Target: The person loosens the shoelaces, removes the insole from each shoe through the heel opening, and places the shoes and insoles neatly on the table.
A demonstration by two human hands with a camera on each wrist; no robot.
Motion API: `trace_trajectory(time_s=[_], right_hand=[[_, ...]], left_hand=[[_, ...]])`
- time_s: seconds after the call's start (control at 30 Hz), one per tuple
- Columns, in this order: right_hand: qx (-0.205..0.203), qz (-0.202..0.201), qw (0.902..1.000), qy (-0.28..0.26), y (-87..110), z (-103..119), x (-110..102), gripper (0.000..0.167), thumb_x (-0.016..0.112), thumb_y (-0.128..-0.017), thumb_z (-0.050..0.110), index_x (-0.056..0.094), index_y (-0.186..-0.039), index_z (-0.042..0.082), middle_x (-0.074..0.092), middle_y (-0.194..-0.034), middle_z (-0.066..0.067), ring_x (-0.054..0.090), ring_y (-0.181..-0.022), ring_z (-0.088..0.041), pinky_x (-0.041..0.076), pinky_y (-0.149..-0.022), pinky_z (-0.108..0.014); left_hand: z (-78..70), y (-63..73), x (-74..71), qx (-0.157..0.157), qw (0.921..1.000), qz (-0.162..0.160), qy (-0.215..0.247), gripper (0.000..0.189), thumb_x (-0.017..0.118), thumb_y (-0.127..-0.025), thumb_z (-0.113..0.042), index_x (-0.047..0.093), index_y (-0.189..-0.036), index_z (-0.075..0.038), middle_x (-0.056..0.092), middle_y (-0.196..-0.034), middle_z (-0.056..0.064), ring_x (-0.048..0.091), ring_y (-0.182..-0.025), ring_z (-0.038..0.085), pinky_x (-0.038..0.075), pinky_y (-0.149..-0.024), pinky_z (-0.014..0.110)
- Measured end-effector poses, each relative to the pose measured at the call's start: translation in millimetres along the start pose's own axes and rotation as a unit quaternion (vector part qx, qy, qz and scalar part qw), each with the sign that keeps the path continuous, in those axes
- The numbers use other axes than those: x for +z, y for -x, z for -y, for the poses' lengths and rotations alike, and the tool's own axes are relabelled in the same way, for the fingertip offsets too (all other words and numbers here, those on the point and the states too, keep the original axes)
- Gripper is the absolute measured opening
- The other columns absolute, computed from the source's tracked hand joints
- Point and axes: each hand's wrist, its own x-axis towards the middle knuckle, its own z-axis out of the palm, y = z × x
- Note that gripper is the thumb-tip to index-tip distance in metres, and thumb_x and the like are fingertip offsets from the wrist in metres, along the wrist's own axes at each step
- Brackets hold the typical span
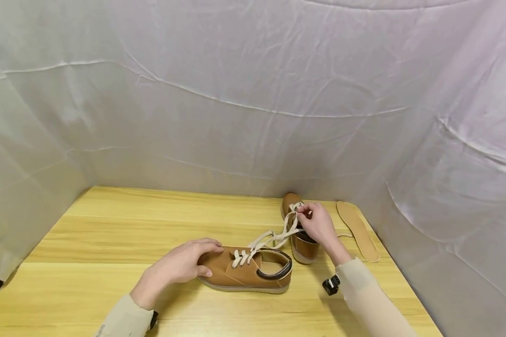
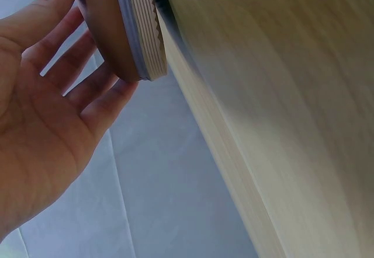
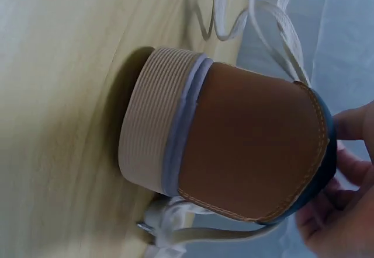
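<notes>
A brown shoe (image 1: 244, 278) with cream laces and a dark padded collar lies sideways on the table, toe to the left. My left hand (image 1: 181, 262) holds its toe, thumb on the near side and fingers over the far side; the left wrist view shows the fingers round the toe (image 2: 108, 30). Behind it to the right, a second brown shoe (image 1: 305, 251) points away from me. Over that shoe's opening, my right hand (image 1: 319, 223) pinches a cream lace (image 1: 292, 219) between thumb and forefinger. Seen from the right wrist, the second shoe's heel (image 3: 251, 141) partly hides the fingers.
A tan insole (image 1: 358, 231) lies at the table's right edge, with a cord end (image 1: 345, 235) beside it. Loose laces (image 1: 274, 241) stretch across the gap between the shoes. Grey cloth (image 1: 236, 140) hangs round the back and sides of the wooden table (image 1: 122, 229).
</notes>
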Motion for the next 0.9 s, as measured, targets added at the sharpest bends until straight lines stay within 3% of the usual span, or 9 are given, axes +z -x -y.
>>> trace_trajectory(time_s=[0.17, 0.3, 0.4, 0.57, 0.77, 0.9], right_hand=[[-0.123, 0.005, 0.9924, 0.012, 0.5, 11, -1, 0.013, 0.075, -0.092, 0.007, 0.076, -0.105, 0.003, 0.066, -0.104, -0.012, 0.06, -0.091, -0.028, 0.052, -0.079, -0.043], [-0.234, 0.077, 0.9684, 0.041, 2.5, 18, -2, 0.015, 0.077, -0.091, 0.006, 0.076, -0.106, 0.007, 0.071, -0.112, -0.008, 0.063, -0.105, -0.031, 0.053, -0.094, -0.051], [-0.287, 0.137, 0.9458, 0.066, 5.4, 20, -2, 0.014, 0.078, -0.09, 0.006, 0.077, -0.103, 0.01, 0.072, -0.112, -0.006, 0.065, -0.109, -0.03, 0.051, -0.103, -0.054], [-0.327, 0.171, 0.9221, 0.115, 9.1, 17, 2, 0.014, 0.084, -0.085, 0.008, 0.078, -0.097, 0.013, 0.073, -0.106, 0.0, 0.066, -0.103, -0.025, 0.053, -0.098, -0.05], [-0.365, 0.143, 0.905, 0.165, 12.7, 14, 7, 0.02, 0.092, -0.077, 0.017, 0.077, -0.09, 0.018, 0.072, -0.098, 0.004, 0.064, -0.096, -0.02, 0.052, -0.093, -0.047], [-0.379, 0.128, 0.8993, 0.177, 15.6, 12, 10, 0.024, 0.095, -0.073, 0.019, 0.077, -0.089, 0.018, 0.072, -0.095, 0.004, 0.064, -0.095, -0.019, 0.052, -0.097, -0.049]], left_hand=[[-1.5, 0.5, -0.6, 0.0, 1.0, 0.0, 0.005, 0.053, 0.084, -0.087, -0.012, 0.067, -0.137, -0.008, 0.059, -0.146, 0.008, 0.055, -0.136, 0.035, 0.046, -0.112, 0.055], [-2.1, -0.6, 0.9, 0.003, 1.0, -0.001, 0.004, 0.053, 0.084, -0.087, -0.012, 0.067, -0.137, -0.007, 0.059, -0.146, 0.008, 0.054, -0.137, 0.035, 0.045, -0.113, 0.054], [-2.1, -1.5, 1.9, 0.006, 1.0, -0.002, 0.001, 0.054, 0.084, -0.087, -0.012, 0.066, -0.138, -0.007, 0.059, -0.147, 0.008, 0.054, -0.137, 0.035, 0.045, -0.114, 0.054], [-1.8, -1.2, 1.4, 0.006, 1.0, -0.001, -0.001, 0.054, 0.084, -0.087, -0.012, 0.066, -0.138, -0.008, 0.059, -0.147, 0.008, 0.054, -0.137, 0.035, 0.045, -0.113, 0.054], [-1.9, -0.6, 0.2, 0.001, 1.0, -0.001, -0.004, 0.053, 0.084, -0.087, -0.013, 0.067, -0.137, -0.009, 0.059, -0.146, 0.007, 0.055, -0.136, 0.035, 0.046, -0.112, 0.055], [-1.7, -0.3, 1.3, 0.007, 0.9999, -0.002, -0.009, 0.054, 0.084, -0.086, -0.013, 0.067, -0.137, -0.008, 0.06, -0.145, 0.008, 0.055, -0.136, 0.035, 0.045, -0.112, 0.055]])
